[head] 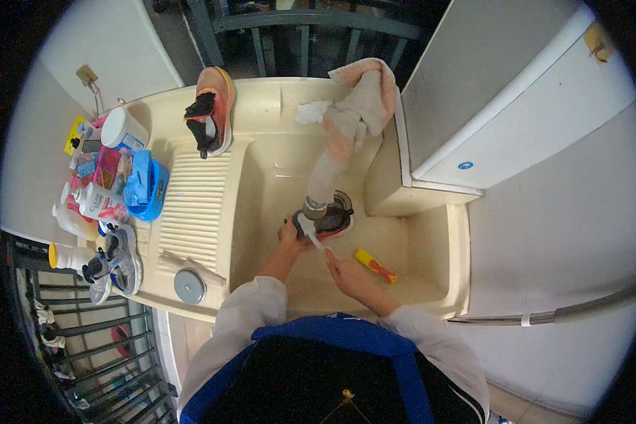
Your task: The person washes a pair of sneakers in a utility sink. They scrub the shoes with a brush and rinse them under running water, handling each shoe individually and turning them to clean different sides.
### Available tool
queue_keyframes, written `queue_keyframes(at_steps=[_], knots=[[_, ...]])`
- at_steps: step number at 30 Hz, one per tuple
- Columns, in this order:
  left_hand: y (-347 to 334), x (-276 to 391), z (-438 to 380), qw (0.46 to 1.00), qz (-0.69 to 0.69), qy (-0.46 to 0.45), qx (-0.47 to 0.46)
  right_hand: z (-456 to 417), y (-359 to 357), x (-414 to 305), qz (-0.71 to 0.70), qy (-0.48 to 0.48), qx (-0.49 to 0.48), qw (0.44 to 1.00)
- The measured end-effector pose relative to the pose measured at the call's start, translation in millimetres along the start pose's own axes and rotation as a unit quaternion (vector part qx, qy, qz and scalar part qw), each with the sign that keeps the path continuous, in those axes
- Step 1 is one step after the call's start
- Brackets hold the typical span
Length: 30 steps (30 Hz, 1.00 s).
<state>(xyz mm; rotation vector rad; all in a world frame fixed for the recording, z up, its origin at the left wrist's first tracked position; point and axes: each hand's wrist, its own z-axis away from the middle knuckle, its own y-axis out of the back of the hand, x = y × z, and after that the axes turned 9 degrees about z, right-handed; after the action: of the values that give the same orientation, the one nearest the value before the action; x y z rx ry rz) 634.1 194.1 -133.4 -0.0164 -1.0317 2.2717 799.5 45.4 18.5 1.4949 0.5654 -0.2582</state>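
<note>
In the cream sink basin, my left hand grips one end of a dark shoe with a coral sole edge. My right hand holds a slim white tool, apparently a brush, whose far end lies against the shoe. A metal faucet outlet hangs over the shoe and hides part of it. Right of my right hand, a yellow and red tool handle lies on the basin floor.
Cloth wraps the faucet pipe. A coral and black shoe stands on the back ledge. Left of the ribbed washboard are a blue basket, a white tub, bottles and grey shoes. A grey round lid sits in front.
</note>
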Motion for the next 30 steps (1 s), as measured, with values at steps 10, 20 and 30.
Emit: queue_keyframes(at_steps=[10, 20, 30], knots=[[-18, 8, 7, 0.851, -0.476, -0.219, 0.029, -3, 142, 7, 0.100, -0.079, -0.194, 0.973], [-39, -5, 33, 0.815, -0.497, -0.297, 0.014, 11, 46, 6, 0.245, 0.083, -0.164, 0.952], [-18, -16, 24, 0.705, -0.568, -0.423, -0.028, -40, 13, 12, 0.126, -0.015, -0.263, 0.956]])
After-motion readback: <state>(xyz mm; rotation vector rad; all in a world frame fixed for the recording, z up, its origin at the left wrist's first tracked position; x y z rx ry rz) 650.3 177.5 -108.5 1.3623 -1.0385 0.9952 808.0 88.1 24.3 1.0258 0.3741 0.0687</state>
